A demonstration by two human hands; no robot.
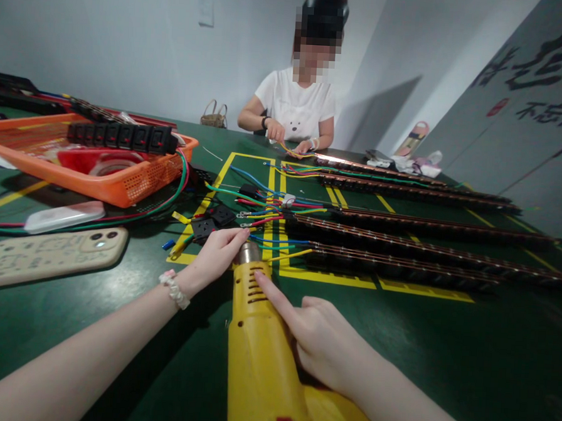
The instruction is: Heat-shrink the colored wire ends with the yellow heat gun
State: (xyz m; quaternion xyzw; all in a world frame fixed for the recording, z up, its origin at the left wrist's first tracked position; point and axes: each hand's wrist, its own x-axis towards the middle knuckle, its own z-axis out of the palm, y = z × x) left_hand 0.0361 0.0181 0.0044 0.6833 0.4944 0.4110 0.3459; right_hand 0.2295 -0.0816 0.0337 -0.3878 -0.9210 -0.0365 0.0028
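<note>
A yellow heat gun [255, 335] lies on the table in front of me, its metal nozzle [249, 253] facing away. My right hand [319, 335] is against the gun's right side, index finger stretched along the vent slots and the other fingers curled, partly hidden. Just left of the nozzle, my left hand [219, 257] is closed in a pinch at coloured wires [266, 221] with ring terminals [244, 215]; its fingertips are partly hidden. Those wires run to long black strips with copper bars [378, 237]. Black sockets [212, 224] sit beyond my left hand.
An orange basket [126, 190] holding a row of black switches [119, 137] stands at left. Near it lie a phone [57, 255] and a white oblong piece [64, 217]. Across the green table, a person [296, 104] handles wires. More strips [404, 189] lie at right.
</note>
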